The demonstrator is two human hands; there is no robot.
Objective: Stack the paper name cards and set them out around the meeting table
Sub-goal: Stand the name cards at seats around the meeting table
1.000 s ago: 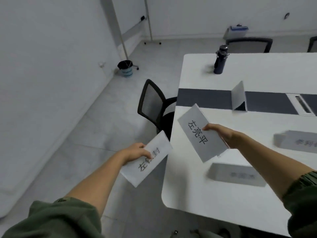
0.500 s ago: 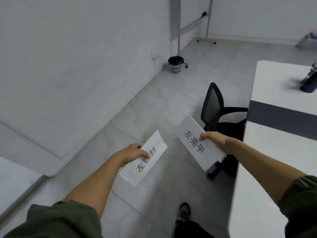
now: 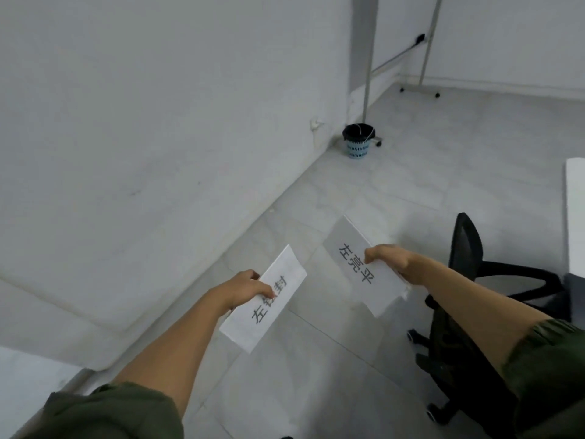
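- Two hands each pinch one paper card, with the thumb on top and the other fingers curled under it.
- Left hand [image 3: 245, 288] holds the left card [image 3: 266, 308] well left of the black chair [image 3: 468, 248].
- Right hand [image 3: 387, 259] holds the right card [image 3: 351, 258] just left of that chair.
- Both cards are over the floor.

Matt paper cards [image 3: 256, 324], smooth floor tiles [image 3: 411, 185], mesh chair back [image 3: 465, 245].

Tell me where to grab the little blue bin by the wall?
Probably the top rim of the blue bin, reaching down from the open floor side. It stands upright with its mouth open, and the wall sits close beside it.
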